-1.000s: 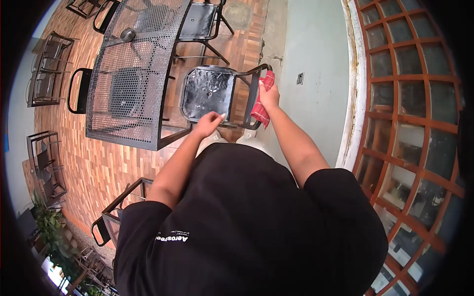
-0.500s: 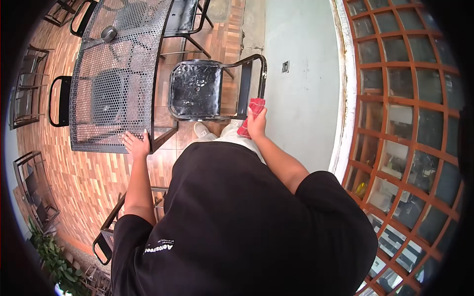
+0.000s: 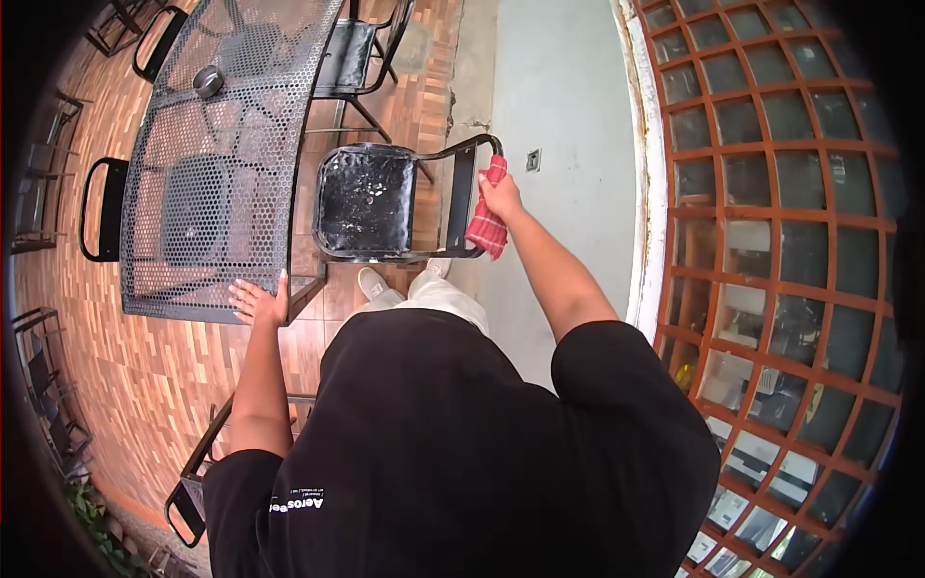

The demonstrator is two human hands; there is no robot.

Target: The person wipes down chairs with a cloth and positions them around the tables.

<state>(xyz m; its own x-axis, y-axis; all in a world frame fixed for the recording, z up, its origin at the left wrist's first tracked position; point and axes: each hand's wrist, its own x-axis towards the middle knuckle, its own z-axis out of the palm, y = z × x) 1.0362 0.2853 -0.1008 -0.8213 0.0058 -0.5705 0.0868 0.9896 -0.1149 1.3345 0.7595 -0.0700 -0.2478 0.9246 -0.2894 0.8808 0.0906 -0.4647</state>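
My left hand (image 3: 258, 301) lies with fingers spread on the near corner of a black perforated metal table (image 3: 231, 207). In my right hand (image 3: 499, 197) is a red checked cloth (image 3: 488, 231), wrapped against the top rail of a black metal chair's backrest. The chair (image 3: 366, 200) stands beside the table, its seat worn with pale scuffs and its back toward the wall. My fingers behind the cloth are partly hidden.
A dark round bowl (image 3: 208, 81) sits on the table. Another black chair (image 3: 345, 56) stands farther along this side, and a chair (image 3: 103, 210) is across the table. A pale wall (image 3: 564, 207) and an orange-framed window grid (image 3: 771, 212) are on the right.
My right hand and the cloth have moved up along the chair's back rail, and the cloth now hangs more spread out. The view has shifted slightly; my left hand stays on the table corner.
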